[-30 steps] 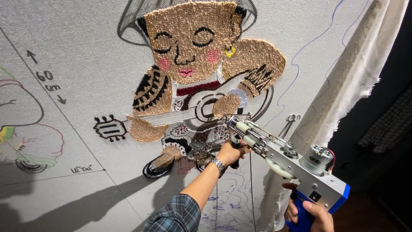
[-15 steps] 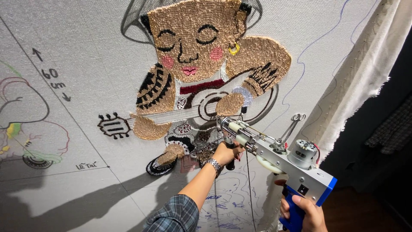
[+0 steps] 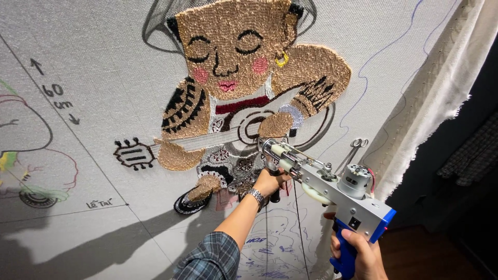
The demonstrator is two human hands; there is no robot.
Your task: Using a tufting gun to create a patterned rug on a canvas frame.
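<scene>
I hold a silver tufting gun (image 3: pixel 332 186) with a blue grip against a stretched white cloth (image 3: pixel 104 62). My right hand (image 3: pixel 358 251) is shut on the blue rear handle at the bottom right. My left hand (image 3: pixel 271 181), with a metal watch at the wrist and a plaid sleeve below, grips the gun's front handle near the needle end. The needle tip (image 3: pixel 265 146) touches the cloth just under the tufted guitar body. The tufted figure (image 3: pixel 233 88) is a tan person with closed eyes playing a guitar.
Scissors (image 3: pixel 354 151) hang on the cloth right of the gun. Pen drawings and arrows mark the cloth at the left (image 3: pixel 31 155). The cloth's frayed edge (image 3: pixel 430 109) runs down the right, with a dark room beyond. A yarn strand (image 3: pixel 296 218) hangs below the gun.
The view has shifted, so the gun and both hands sit a little lower and to the left on the cloth. The needle stays under the guitar body.
</scene>
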